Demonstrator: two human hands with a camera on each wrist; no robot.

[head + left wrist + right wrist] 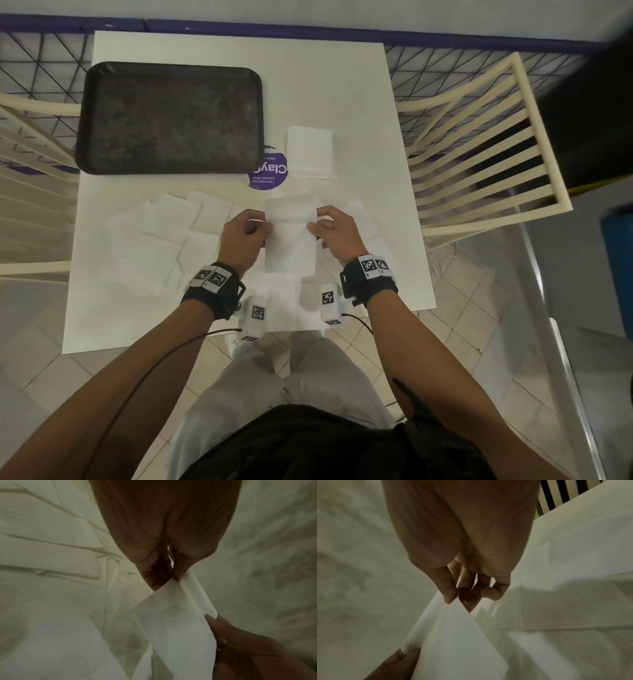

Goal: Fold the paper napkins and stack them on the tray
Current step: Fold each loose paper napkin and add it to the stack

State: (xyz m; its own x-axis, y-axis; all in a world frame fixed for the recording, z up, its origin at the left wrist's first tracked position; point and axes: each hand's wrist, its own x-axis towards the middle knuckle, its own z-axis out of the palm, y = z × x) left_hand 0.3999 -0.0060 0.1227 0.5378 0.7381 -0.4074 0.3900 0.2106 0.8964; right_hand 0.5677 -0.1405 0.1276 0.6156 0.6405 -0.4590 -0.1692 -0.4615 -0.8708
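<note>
Napkin [290,236], white paper, hangs between the person's two hands above the near middle of the white counter [359,85]. It sits at the centre of the spread of loose napkins [171,226], which lie flat on the counter under and around it, mostly toward 9 o'clock. The left hand [244,236] pinches its left edge between thumb and curled fingers [180,573]; the right hand [337,233] pinches the right edge the same way, thumb pressed against forefinger, while the other fingers [498,592] hang loosely curled behind. In both wrist views the paper rises to a peak at the pinch. From the head view the sheet is a tall rectangle whose long axis runs from 12 to 6 o'clock, its far end toward the purple round sticker [269,173].

A folded stack [311,152] rests at 12 o'clock from the held napkin, just right of the sticker. The dark tray [171,118] lies toward 11 o'clock, bare. Slatted chairs [479,144] stand at either side.
</note>
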